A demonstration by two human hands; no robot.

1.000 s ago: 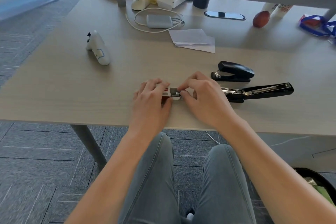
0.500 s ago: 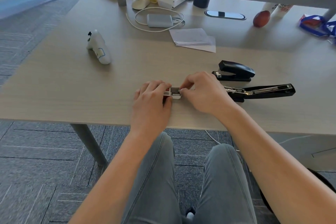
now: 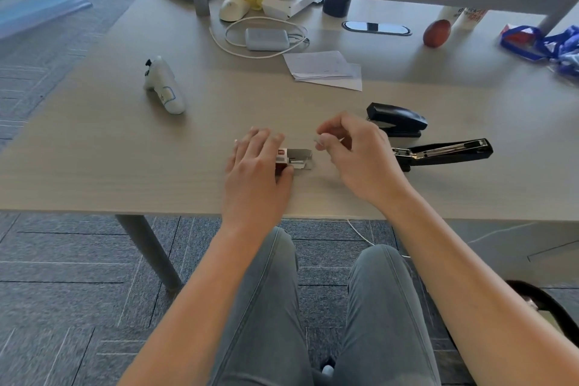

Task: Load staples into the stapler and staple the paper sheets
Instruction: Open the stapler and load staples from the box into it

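A small red and white staple box (image 3: 293, 159) lies open near the table's front edge, its tray slid out to the right. My left hand (image 3: 258, 163) rests on its left end and holds it down. My right hand (image 3: 352, 150) hovers just right of the box, fingers pinched on a thin strip of staples (image 3: 329, 140). An opened black stapler (image 3: 445, 152) lies flat to the right, its metal channel exposed. A second black stapler (image 3: 396, 119), closed, sits behind it. Folded paper sheets (image 3: 324, 69) lie further back.
A white game controller (image 3: 163, 86) lies at the left. At the back are a grey charger with a coiled white cable (image 3: 266, 37), a white mouse (image 3: 233, 8), a red fruit (image 3: 436, 33) and blue lanyards (image 3: 545, 44). The table edge (image 3: 188, 213) runs just before my knees.
My right hand has lifted away from the staple box, up and to the right, taking a strip of staples out. The box tray now shows open. My left hand stays on the box.
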